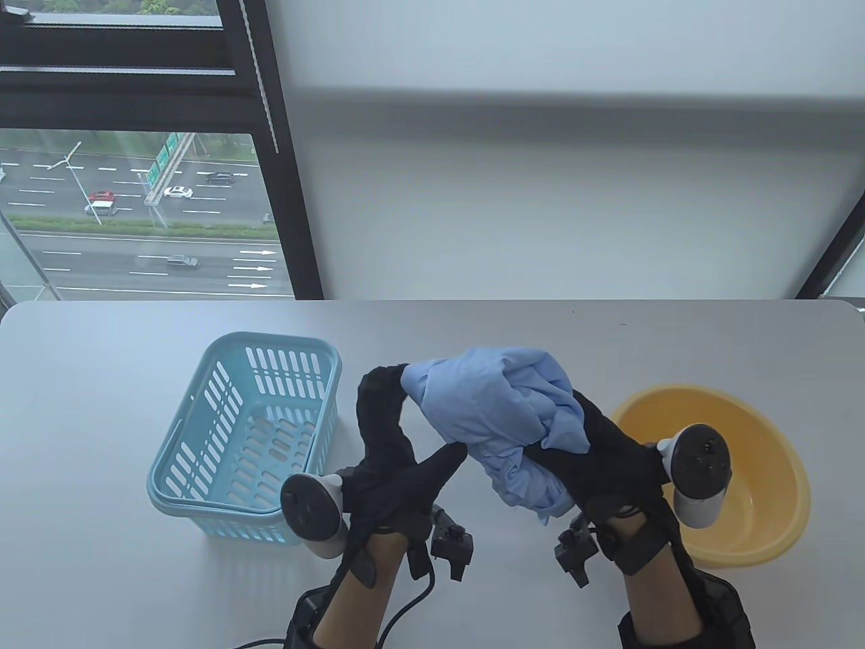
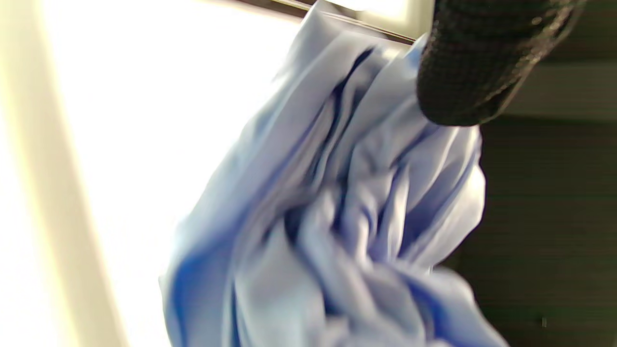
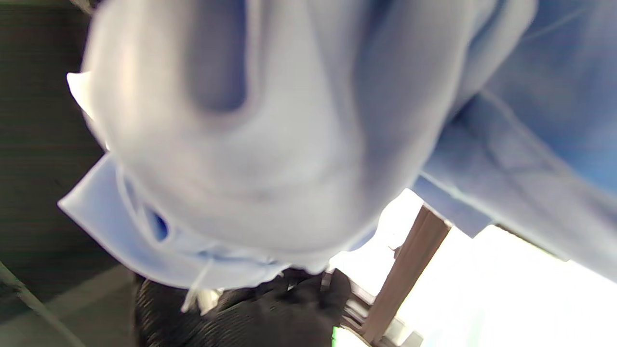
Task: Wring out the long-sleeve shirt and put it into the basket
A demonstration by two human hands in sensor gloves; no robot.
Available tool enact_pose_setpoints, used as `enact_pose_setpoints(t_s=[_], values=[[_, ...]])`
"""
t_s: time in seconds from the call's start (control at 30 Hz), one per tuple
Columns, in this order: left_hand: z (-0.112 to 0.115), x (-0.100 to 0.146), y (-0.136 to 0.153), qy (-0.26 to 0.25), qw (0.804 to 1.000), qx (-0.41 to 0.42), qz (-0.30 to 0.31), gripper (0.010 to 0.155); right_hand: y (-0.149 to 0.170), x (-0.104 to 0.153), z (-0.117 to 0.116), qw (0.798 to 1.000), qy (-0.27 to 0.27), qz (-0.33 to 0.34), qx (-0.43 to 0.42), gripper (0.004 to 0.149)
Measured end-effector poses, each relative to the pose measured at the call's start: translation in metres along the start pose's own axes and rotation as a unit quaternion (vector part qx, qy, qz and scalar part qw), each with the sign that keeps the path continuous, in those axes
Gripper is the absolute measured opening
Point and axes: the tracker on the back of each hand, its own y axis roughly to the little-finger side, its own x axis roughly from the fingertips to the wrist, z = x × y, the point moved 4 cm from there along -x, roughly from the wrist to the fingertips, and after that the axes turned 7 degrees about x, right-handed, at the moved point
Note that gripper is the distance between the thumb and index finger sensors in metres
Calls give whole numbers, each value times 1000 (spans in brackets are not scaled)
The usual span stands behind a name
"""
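Observation:
A bunched light-blue long-sleeve shirt (image 1: 497, 416) is held above the table between both gloved hands. My left hand (image 1: 392, 433) curls its fingers over the shirt's left end, the thumb pointing toward the cloth. My right hand (image 1: 595, 453) grips the shirt's right lower part, with cloth hanging below it. The shirt (image 2: 337, 217) fills the left wrist view, with one black fingertip (image 2: 472, 62) on its top. In the right wrist view the shirt (image 3: 270, 144) is a blur close to the lens. The light-blue slotted basket (image 1: 203, 412) stands empty to the left.
A yellow basin (image 1: 777, 473) sits on the white table (image 1: 101, 561) at the right, under my right wrist tracker. Behind the table's far edge are a window and a white wall. Cables trail from my left wrist at the bottom edge.

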Motion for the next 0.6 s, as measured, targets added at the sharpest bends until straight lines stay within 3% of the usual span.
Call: enact_pose_setpoints(t_s=[0.17,0.37,0.47,0.53,0.6], values=[[-7,-1,-37,14,985,-156,78,118,-5,5,22,997,27,-9,67,64],[14,3,-59,69,939,-306,141,120,-1,2,17,992,-42,-24,119,64],[38,3,-47,158,921,-332,133,121,-4,-1,4,985,-111,-18,131,63],[59,6,-32,225,910,-333,96,115,-8,-2,-9,981,-160,-2,114,63],[76,12,-24,206,929,-287,108,95,-7,-2,-16,975,-167,-19,145,62]])
